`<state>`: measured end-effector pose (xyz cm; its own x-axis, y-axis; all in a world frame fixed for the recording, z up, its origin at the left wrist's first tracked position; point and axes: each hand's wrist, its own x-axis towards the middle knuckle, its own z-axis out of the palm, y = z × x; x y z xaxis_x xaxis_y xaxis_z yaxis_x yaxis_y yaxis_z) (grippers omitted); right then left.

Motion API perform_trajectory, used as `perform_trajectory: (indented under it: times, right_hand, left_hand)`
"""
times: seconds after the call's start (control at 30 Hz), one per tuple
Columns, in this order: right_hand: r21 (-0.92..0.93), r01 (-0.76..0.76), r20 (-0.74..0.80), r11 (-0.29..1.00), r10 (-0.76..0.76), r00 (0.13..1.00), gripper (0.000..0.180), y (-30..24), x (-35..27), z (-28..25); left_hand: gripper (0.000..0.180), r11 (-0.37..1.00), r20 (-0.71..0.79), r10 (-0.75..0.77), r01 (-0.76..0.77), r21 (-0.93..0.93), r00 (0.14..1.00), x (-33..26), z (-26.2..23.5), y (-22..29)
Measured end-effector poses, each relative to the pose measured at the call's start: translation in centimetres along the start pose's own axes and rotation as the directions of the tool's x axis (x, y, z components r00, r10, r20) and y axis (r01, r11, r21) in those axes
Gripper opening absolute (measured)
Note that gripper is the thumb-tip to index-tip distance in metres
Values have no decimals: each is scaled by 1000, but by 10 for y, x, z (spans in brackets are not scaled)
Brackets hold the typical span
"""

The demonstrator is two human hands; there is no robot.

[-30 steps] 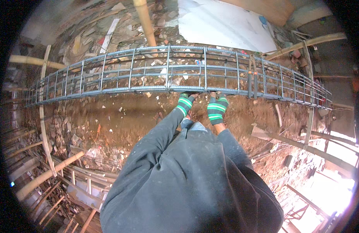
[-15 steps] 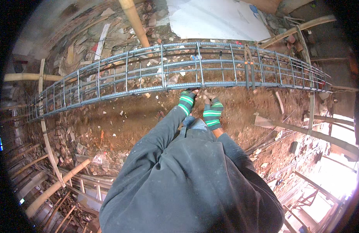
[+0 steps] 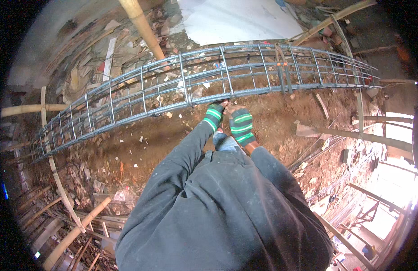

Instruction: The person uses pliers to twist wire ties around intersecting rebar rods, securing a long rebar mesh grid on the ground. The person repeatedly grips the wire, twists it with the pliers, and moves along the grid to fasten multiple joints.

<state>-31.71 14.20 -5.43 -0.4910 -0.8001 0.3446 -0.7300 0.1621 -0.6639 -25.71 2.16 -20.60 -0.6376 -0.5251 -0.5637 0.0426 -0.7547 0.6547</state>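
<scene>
A long rebar cage [image 3: 186, 85] of ribbed bars and square stirrups stretches across the view in front of me. Just under its near lower bar is my left hand [image 3: 215, 113], in a green-and-grey striped glove with bare fingertips. Its fingers are pinched together near the bar. Right beside it, my right hand [image 3: 241, 125], gloved alike, is closed with its fingertips toward the left hand. Whatever the fingers hold is too small or hidden to make out. A pair of pincers [image 3: 282, 72] with dark handles hangs over the cage bars, to the right of my hands.
Wooden supports [image 3: 60, 185] cross under the cage at the left and right ends. A bamboo pole [image 3: 143, 29] and a white sheet [image 3: 240, 20] lie beyond it. Brown dirt ground [image 3: 150, 140] with rubble is below. More bamboo [image 3: 78, 232] and timber stand at lower left.
My right hand has drawn closer to the left hand and turned, its fingers now more curled. The view has shifted slightly, moving the cage left in the picture.
</scene>
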Motion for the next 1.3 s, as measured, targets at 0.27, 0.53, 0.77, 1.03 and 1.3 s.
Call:
perform_trajectory:
  times: [0.27,0.53,0.77,1.03,1.3]
  right_hand:
    - [-200,160,-80,967,-179,981,15,-5,5,34]
    - [-65,-46,-44,997,43,998,23,11,17,38]
    - [144,-429,-270,892,452,850,45,19,26,62]
    - [-225,-353,-293,908,283,913,47,12,33,59]
    - [403,-562,60,722,592,804,30,52,5,45]
  left_hand:
    - [26,978,152,206,-206,-17,967,6,-20,-16]
    - [12,800,63,-314,300,-520,947,-28,-2,24]
    - [9,903,139,-126,172,-394,982,-30,3,23]
    - [25,988,-249,-114,82,-134,962,-16,41,35]
    - [22,913,-334,-364,404,56,870,-11,45,51]
